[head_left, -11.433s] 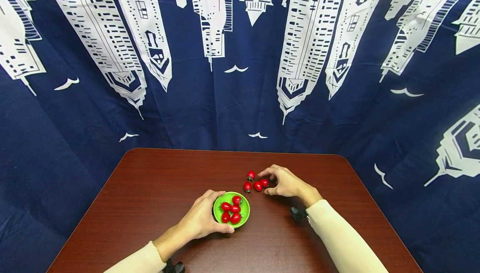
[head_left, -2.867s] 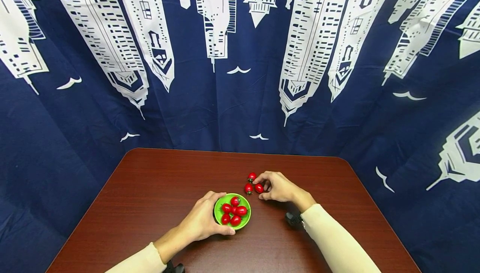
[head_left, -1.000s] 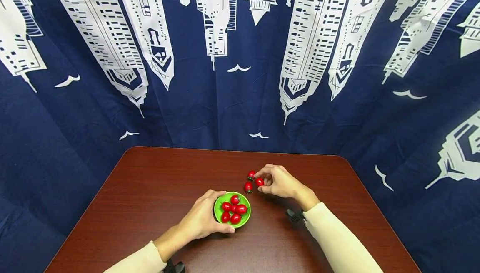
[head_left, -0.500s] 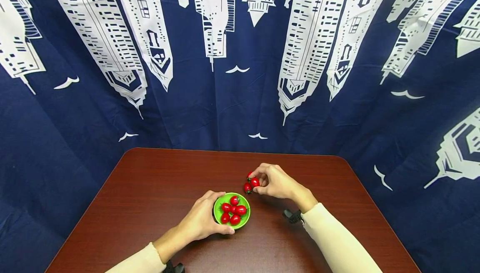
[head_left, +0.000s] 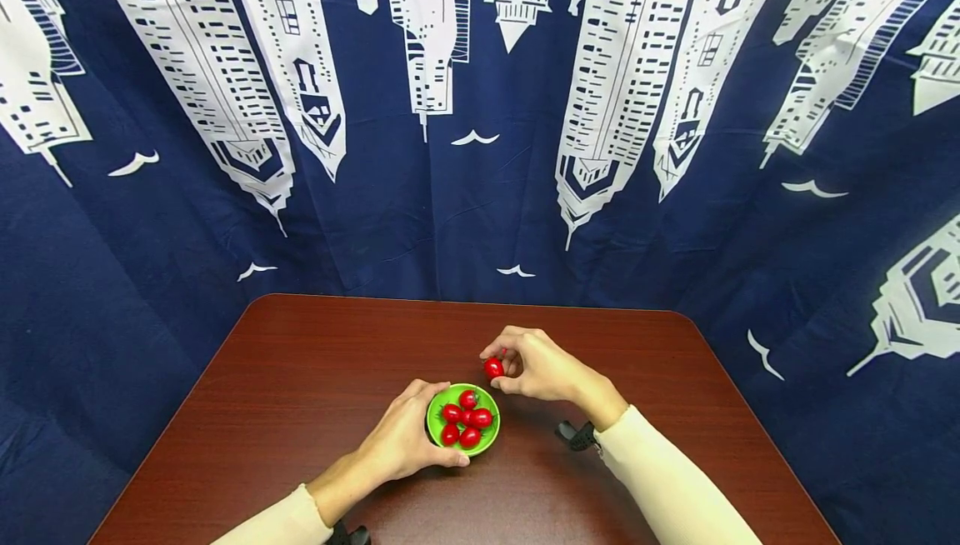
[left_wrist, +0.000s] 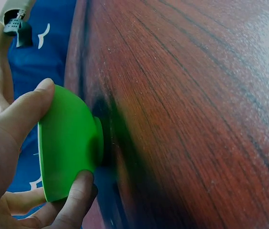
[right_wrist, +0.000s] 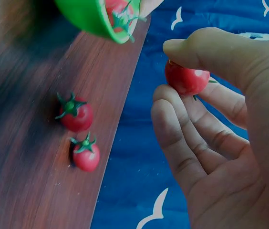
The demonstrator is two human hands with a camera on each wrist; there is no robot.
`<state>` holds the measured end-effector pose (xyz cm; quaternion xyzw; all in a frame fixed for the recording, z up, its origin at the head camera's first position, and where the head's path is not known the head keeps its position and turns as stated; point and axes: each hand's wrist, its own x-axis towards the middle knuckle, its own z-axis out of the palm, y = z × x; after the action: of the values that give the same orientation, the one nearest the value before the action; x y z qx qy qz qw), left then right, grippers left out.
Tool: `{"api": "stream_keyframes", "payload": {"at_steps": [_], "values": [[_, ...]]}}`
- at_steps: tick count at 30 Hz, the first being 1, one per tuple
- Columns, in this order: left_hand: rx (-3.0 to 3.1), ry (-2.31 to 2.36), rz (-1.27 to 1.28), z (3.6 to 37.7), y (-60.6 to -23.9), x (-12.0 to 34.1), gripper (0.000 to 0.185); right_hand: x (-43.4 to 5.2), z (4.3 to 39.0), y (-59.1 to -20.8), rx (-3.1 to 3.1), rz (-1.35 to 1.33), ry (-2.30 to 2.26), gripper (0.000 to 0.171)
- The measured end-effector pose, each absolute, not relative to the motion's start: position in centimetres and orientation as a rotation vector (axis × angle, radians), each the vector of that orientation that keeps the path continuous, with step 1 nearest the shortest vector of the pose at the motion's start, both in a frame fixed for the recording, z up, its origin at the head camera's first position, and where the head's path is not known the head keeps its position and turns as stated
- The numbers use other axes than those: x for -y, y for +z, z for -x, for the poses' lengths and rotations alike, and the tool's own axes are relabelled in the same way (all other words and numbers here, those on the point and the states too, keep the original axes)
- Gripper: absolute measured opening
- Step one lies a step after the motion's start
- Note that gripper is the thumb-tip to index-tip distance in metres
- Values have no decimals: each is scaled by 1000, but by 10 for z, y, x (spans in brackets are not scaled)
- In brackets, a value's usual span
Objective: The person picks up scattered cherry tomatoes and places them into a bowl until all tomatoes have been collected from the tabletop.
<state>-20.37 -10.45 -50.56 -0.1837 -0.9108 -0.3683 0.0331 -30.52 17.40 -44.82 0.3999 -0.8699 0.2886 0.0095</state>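
My left hand (head_left: pixel 401 437) holds a small green bowl (head_left: pixel 489 437) from its left side, thumb at the near rim and fingers round the far side. Several red cherry tomatoes (head_left: pixel 470 437) with green stems lie in it. In the left wrist view the bowl (left_wrist: pixel 70 143) hides its contents. Just beyond the bowl's far right rim, my right hand (head_left: pixel 543 370) pinches one cherry tomato (head_left: pixel 493 368) between thumb and fingers, off the table. The right wrist view shows two cherry tomatoes on the wood, an upper tomato (right_wrist: pixel 79 117) and a lower tomato (right_wrist: pixel 87 159), mostly hidden in the head view.
The brown wooden table (head_left: pixel 322 362) has rounded far corners. Behind it hangs a dark blue cloth (head_left: pixel 375 220) printed with white buildings and birds. A black wrist device (head_left: pixel 576 435) sits at the right sleeve's cuff.
One more tomato lies in the bowl than in the oldest frame. Over the last second my right hand has carried its pinched tomato leftward, nearer the bowl. My left hand keeps its place.
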Motion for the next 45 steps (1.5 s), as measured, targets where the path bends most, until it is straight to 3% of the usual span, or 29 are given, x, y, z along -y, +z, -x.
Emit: {"api": "stream_keyframes", "payload": {"at_steps": [15, 45], "values": [[2800, -1207, 541, 206, -506, 106, 102, -149, 295, -441, 2690, -1383, 905, 37], [2831, -1232, 522, 205, -506, 107, 104, -126, 288, -436, 2747, -1468, 829, 36]]}}
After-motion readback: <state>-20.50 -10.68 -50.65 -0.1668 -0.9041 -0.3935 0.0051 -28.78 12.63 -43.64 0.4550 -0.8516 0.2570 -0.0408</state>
